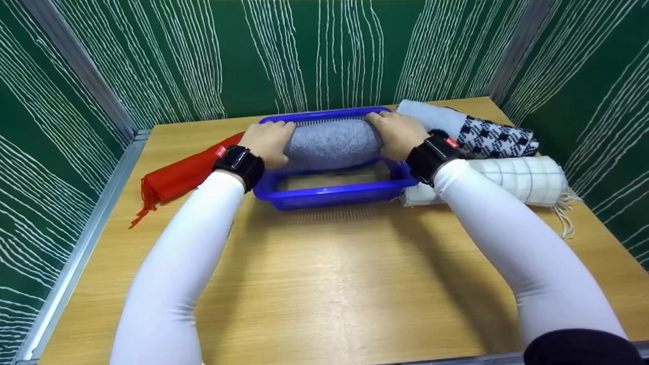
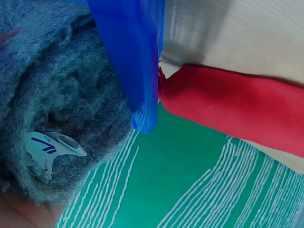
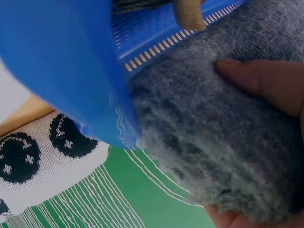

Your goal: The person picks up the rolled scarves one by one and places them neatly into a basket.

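Note:
A rolled grey fuzzy scarf (image 1: 332,144) spans the blue plastic basket (image 1: 334,191), over its back part. My left hand (image 1: 268,143) grips the roll's left end, and my right hand (image 1: 398,134) holds the right end. In the left wrist view, a white tag (image 2: 50,148) sticks out of the coiled end of the scarf. Thumb and fingers (image 3: 266,83) pinch the other end from two sides in the right wrist view, beside the basket wall (image 3: 76,61). The basket floor behind the front rim is partly hidden.
A red fringed scarf (image 1: 185,170) lies left of the basket. To the right are a white checked rolled scarf (image 1: 522,180) and a black-and-white patterned roll (image 1: 494,137) with a light grey part. Green walls (image 1: 324,61) with white lines enclose the wooden table (image 1: 334,284).

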